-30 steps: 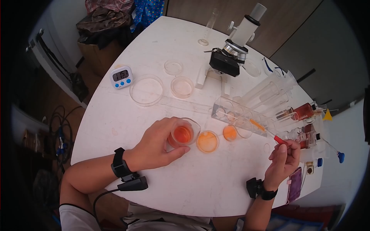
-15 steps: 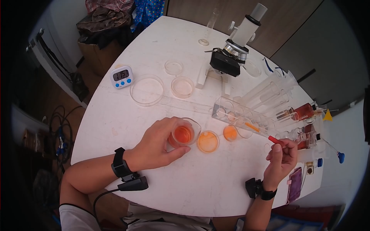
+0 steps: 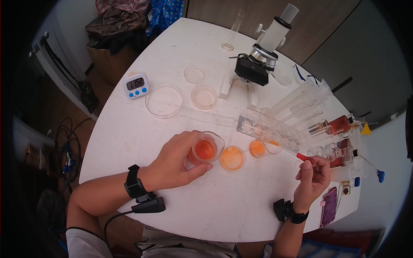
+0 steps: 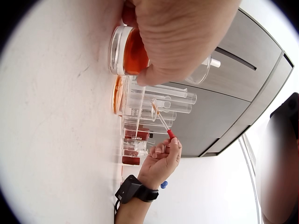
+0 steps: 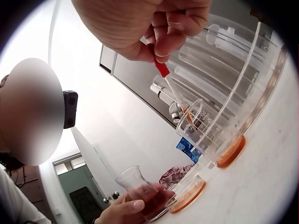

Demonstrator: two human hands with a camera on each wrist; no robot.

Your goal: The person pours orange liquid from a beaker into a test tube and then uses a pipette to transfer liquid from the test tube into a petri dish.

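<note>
My left hand (image 3: 172, 165) grips a clear glass vessel with a flared, lipped mouth and orange-red liquid (image 3: 204, 150) in it, its base at the table in the left wrist view. Between the fingers of my right hand (image 3: 313, 180) is the red rubber bulb of a glass dropper (image 5: 162, 68), which has orange liquid in its lower tube. The tip slants down into the mouth of a graduated glass beaker (image 5: 213, 148) with orange liquid at its bottom. Between the two vessels lies a shallow dish (image 3: 232, 158) of orange liquid.
Behind the beaker stands a clear rack (image 3: 246, 124) beside large clear tubes (image 3: 288, 101). A microscope (image 3: 258, 60), a white timer (image 3: 137, 86) and several clear dishes, one of them large (image 3: 164, 117), occupy the back. Red-brown bottles (image 3: 339, 124) stand at the right edge.
My right hand has moved left and slightly down, bringing the dropper's tip from right of the beaker into its mouth. My left hand and its vessel have stayed put.
</note>
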